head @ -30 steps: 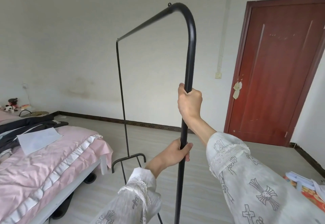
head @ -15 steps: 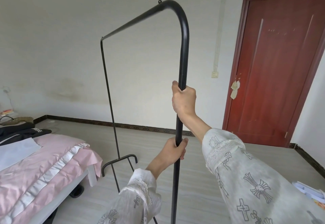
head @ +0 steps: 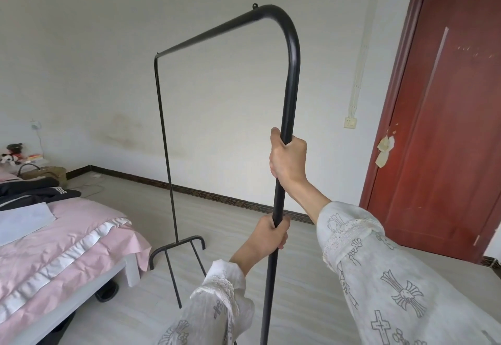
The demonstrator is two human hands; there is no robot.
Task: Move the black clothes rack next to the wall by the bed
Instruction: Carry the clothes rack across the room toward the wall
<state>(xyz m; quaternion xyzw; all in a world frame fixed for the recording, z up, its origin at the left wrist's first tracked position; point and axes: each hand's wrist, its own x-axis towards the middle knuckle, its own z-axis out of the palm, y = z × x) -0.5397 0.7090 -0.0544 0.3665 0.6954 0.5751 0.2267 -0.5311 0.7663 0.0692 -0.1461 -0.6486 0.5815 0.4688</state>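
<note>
Rack (head: 290, 54) | gripping near upright, left hand (head: 267, 239) below right hand (head: 287, 159), fingers wrapped | nearing bed (head: 65, 239); wall (head: 217, 117) not reached

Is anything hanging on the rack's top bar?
No, the rack has a bare top bar from end to end, with both hands gripping only its near upright: right hand above left hand.

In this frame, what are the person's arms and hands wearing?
Both hands, left and right, are bare: no gloves or rings visible. Each arm wears a loose white sleeve, left and right, printed with dark outlined crosses and winged motifs, with lace trim at the cuff.
</note>
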